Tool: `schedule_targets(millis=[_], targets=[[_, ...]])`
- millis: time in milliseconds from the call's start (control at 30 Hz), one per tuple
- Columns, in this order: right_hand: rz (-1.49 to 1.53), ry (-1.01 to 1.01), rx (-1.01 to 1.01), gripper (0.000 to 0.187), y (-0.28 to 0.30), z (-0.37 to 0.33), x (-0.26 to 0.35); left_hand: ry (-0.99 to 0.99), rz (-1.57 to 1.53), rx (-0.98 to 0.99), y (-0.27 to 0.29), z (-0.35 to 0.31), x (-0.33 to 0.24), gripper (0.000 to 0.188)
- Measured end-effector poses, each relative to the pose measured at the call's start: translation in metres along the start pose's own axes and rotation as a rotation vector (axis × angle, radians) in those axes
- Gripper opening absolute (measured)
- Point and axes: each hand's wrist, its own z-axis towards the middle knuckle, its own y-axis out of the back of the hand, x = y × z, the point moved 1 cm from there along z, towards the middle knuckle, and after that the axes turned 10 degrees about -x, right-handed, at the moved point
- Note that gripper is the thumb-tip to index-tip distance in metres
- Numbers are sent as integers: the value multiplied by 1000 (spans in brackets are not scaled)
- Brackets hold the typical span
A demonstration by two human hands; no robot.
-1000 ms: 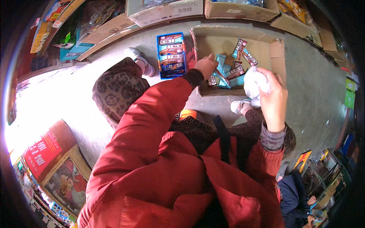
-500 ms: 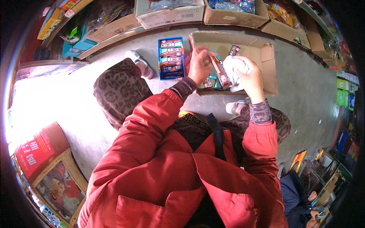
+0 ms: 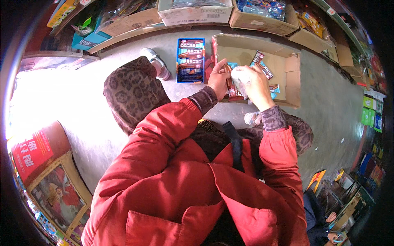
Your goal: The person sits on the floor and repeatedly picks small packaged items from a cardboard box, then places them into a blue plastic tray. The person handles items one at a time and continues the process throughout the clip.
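Observation:
My left hand is closed on one end of a wrapped snack bar in a brown and red wrapper, above the near left part of an open cardboard box. My right hand grips a crumpled white cloth, which meets or overlaps the bar's upper part; exact contact is hidden. Inside the cardboard box lie several loose bars, among them a brown and light-blue bar on the far side of my right hand. A blue display box left of my hands holds a row of similar bars.
Cartons of packaged goods, including a white carton, line a shelf at the far side. My shoes flank the boxes on the grey floor. A red-sided carton stands at left; another person's hand shows at lower right.
My right hand has moved left with the cloth, onto or close against the bar. The bar has lowered slightly. More loose bars show in the cardboard box, and the whole view has shifted a little.

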Motion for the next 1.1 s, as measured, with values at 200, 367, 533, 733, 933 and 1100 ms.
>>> schedule_targets(millis=[200,367,533,733,933,1100], targets=[[-23,-60,52,13,-3,6,3,39,14,-190,29,13,13,61],[-7,-91,62,21,-6,9,2,63,-85,-466,87,54,31,51],[-44,-121,105,30,-9,8,-3,-146,-220,-633,162,128,56,33],[-41,-107,108,36,-10,7,-6,-265,-64,-737,208,162,65,54],[-68,-160,145,43,-10,4,-8,-286,-291,-754,221,180,76,54],[-16,-117,115,43,-10,4,-8,-349,-332,-691,229,189,72,45]])
